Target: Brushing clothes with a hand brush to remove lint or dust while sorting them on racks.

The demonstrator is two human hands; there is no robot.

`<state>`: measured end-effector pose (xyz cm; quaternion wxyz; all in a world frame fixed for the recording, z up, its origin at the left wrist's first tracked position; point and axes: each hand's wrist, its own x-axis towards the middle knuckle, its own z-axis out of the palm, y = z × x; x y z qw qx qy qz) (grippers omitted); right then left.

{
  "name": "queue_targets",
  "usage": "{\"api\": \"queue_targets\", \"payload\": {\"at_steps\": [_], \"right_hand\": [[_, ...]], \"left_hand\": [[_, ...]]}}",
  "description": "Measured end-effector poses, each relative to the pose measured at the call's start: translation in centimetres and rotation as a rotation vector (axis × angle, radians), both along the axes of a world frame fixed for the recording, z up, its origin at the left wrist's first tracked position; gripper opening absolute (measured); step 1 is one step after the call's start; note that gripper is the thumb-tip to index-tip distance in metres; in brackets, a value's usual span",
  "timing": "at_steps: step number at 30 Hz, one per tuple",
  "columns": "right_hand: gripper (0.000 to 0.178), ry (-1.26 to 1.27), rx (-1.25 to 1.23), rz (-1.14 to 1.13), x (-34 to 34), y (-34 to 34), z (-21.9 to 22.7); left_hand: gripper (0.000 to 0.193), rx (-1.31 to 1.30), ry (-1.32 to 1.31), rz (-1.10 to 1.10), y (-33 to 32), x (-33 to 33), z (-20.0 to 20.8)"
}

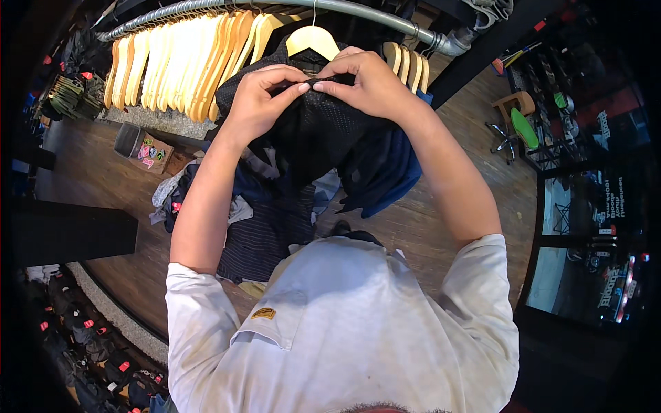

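A black shirt with a fine dotted pattern hangs on a pale wooden hanger, whose hook goes up to a metal rail. At the shirt's collar, just below the hanger, both hands meet. My left hand pinches the left side of the collar between thumb and fingers. From the other side my right hand pinches the collar, its thumb tip close to the left thumb. Whether a button lies between the fingertips is too small to tell.
Along the metal rail hang many bare wooden hangers at left and several more at right. Dark blue garments hang beside the shirt. Below lies a pile of striped dark clothing. A grey bin stands on the wooden floor.
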<state>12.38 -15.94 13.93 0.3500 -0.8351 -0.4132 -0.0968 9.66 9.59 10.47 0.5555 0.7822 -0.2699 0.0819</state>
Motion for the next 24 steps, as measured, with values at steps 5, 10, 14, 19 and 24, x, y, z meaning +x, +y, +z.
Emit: {"api": "queue_targets", "payload": {"at_steps": [5,10,14,19,24], "right_hand": [[0.021,-0.022,0.039,-0.033,0.1,0.2,0.3],[0.025,0.354,0.099,-0.057,1.0,0.3,0.1],[0.027,0.556,0.056,-0.101,1.1,0.2,0.5],[0.026,0.525,0.033,-0.08,1.7,0.2,0.2],[0.023,0.413,0.072,0.027,1.5,0.0,0.2]], "left_hand": [[0.017,-0.11,0.074,-0.03,0.1,0.8,-0.4],[0.016,-0.182,0.165,-0.081,-0.2,1.3,-0.9],[0.018,-0.25,0.153,-0.066,-0.6,1.1,-1.5],[0.019,-0.256,0.194,-0.075,-0.7,1.0,-1.3],[0.018,-0.093,0.128,-0.055,-0.2,1.2,-0.6]]}}
